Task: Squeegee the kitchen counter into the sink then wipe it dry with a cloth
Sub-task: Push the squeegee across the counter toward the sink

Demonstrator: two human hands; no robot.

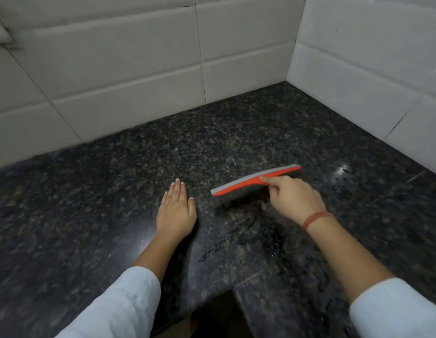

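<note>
A dark speckled granite counter fills an L-shaped corner. My right hand grips an orange squeegee with a grey blade, its blade edge down on the counter near the middle. My left hand lies flat on the stone just left of the squeegee, fingers together, holding nothing. Wet streaks and droplets shine on the counter below the squeegee and near the right wall. No sink and no cloth are in view.
White tiled walls close the counter at the back and on the right, meeting in a corner. The counter's inner front edge cuts in at the bottom centre. A red thread band circles my right wrist.
</note>
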